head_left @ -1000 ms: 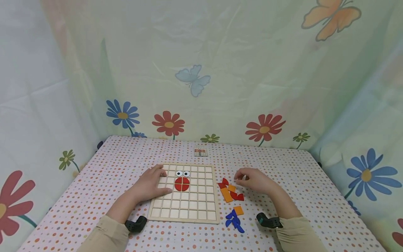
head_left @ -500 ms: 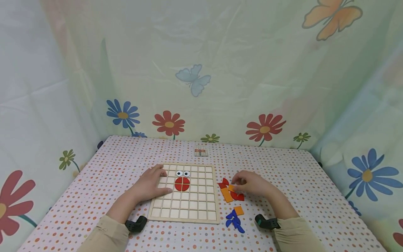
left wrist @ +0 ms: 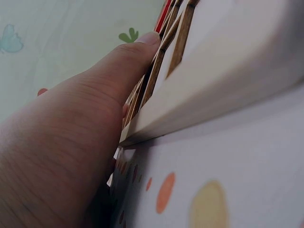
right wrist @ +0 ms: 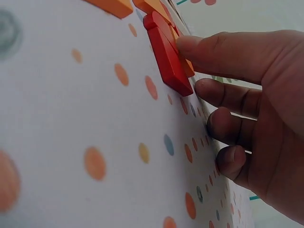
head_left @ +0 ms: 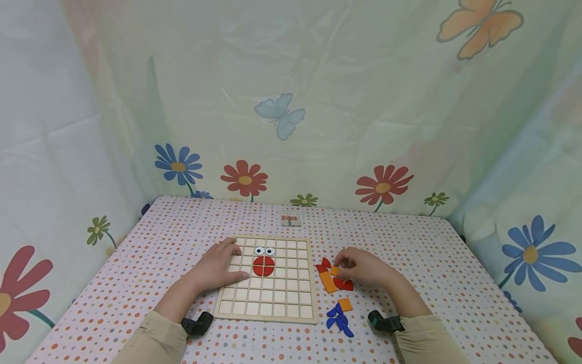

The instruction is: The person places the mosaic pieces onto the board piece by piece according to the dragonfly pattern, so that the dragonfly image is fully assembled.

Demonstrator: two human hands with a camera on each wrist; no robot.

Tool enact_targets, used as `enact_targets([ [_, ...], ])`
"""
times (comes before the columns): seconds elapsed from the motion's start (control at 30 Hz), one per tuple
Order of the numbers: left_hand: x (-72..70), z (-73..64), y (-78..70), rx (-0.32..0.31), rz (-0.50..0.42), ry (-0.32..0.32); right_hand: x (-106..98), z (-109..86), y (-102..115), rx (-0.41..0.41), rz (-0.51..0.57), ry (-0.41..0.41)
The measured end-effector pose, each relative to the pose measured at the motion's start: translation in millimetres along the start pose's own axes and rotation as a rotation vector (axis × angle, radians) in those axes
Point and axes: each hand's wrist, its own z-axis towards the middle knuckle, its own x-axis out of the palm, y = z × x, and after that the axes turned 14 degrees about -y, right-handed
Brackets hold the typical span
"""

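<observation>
Your right hand (head_left: 365, 266): newly moved in, pinching one orange square tile (head_left: 335, 271), unplaced. Your left hand (head_left: 217, 265): fingers loose, on wooden grid board (head_left: 279, 295).

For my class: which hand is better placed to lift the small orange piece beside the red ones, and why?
Probably the right hand: it is at the small orange piece. The left hand rests on the left edge of the grid board, across from that piece.
</observation>
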Motion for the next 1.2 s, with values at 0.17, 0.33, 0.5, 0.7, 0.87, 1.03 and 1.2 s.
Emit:
enact_targets([
  [0.17, 0.0, -0.3, 0.1, 0.000, -0.002, -0.003, 0.0, -1.0, 1.2, 0.009, -0.014, -0.018],
  [0.33, 0.6, 0.0, -0.8, 0.000, -0.001, -0.010, 0.4, -2.1, 1.6, 0.014, -0.033, -0.027],
  [0.5, 1.2, 0.2, -1.3, -0.001, 0.006, -0.014, 0.9, -1.6, 1.7, -0.005, -0.057, -0.035],
  [0.7, 1.3, 0.0, -1.3, -0.007, 0.007, -0.014, 1.9, -0.9, -0.5, -0.046, -0.084, -0.045],
  [0.87, 1.2, 0.0, -1.0, -0.005, 0.009, -0.015, 1.8, -1.4, -0.3, -0.070, -0.087, -0.045],
  [1.03, 2.3, 0.0, 0.0, -0.010, 0.008, -0.011, 0.5, -2.2, 0.1, -0.058, -0.090, -0.058],
  [1.2, 2.4, 0.2, 0.1, -0.019, 0.004, -0.008, -3.2, 0.6, 2.4, -0.092, -0.074, -0.050],
])
